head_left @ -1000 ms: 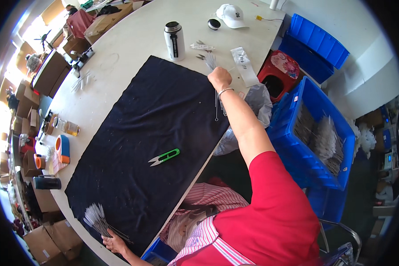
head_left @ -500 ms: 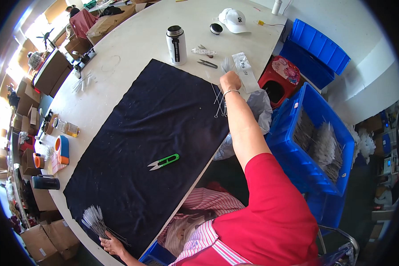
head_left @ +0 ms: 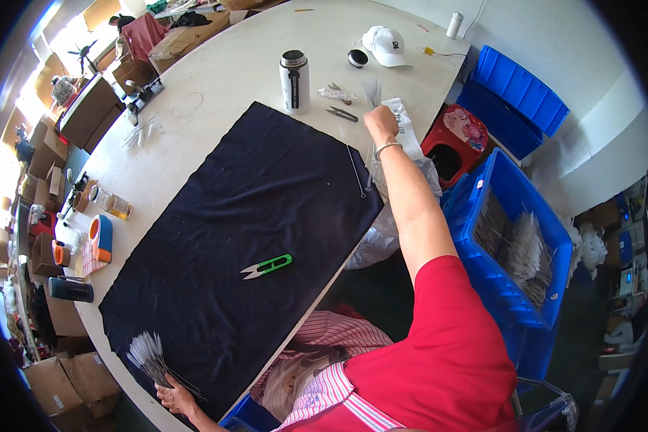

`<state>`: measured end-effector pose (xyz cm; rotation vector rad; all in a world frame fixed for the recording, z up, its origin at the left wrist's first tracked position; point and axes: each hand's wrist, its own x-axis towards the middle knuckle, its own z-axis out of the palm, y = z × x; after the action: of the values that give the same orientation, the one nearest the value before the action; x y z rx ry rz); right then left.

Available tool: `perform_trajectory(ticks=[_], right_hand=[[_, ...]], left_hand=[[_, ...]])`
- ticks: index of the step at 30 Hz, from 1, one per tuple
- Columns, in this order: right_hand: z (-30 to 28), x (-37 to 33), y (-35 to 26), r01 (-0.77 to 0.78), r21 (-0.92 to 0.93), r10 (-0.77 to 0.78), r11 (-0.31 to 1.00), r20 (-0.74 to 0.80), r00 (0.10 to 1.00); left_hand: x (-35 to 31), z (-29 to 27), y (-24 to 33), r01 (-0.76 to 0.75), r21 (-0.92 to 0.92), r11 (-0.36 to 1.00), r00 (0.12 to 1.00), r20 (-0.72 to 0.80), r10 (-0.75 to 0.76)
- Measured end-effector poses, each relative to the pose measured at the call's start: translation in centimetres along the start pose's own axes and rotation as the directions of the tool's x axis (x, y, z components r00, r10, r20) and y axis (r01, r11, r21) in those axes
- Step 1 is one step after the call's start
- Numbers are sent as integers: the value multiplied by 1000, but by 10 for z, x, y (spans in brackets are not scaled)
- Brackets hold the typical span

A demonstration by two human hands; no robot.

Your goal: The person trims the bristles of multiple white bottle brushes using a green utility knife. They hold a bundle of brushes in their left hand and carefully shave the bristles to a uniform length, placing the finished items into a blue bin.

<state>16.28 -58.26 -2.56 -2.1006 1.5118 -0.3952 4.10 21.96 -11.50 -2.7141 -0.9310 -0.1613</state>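
Observation:
My right hand [head_left: 381, 124] is closed around a bunch of thin wire brushes [head_left: 371, 93] at the far right of the table; their pale bristles stand up above the fist. Beside it lies a white strip-shaped packet [head_left: 405, 128], partly covered by my hand. One looped wire [head_left: 357, 173] rests on the cloth's far right corner. At the near left, my left hand [head_left: 176, 397] lies with fingers apart, thumb against a fanned bundle of wire brushes [head_left: 147, 353] on the dark cloth [head_left: 223, 237]. Green-handled thread snips [head_left: 268, 266] lie mid-cloth, touched by neither hand.
A white flask [head_left: 294, 85], dark snips [head_left: 342, 114] and a white cap [head_left: 386, 46] stand or lie beyond the cloth. A glass jar [head_left: 111, 203] and a tape dispenser [head_left: 101, 239] are at left. To my right is a blue bin [head_left: 475, 216] of brushes, near a red stool [head_left: 450, 144].
My right hand has moved slightly away from the cloth with the brushes; several looped wire ends near it have left the cloth. My left hand stays by its bundle. The whole view has shifted slightly.

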Motion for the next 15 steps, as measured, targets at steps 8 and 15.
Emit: perform_trajectory(ticks=[8,15], right_hand=[[52,-28,11,128,-197,-48,972,367,929],[35,-41,0,100,-157,-64,983,220,973]], left_hand=[[-5,-5,5,6,-29,1000,1000,7,-6],[-2,-8,-9,29,-208,978,999,43,-21]])
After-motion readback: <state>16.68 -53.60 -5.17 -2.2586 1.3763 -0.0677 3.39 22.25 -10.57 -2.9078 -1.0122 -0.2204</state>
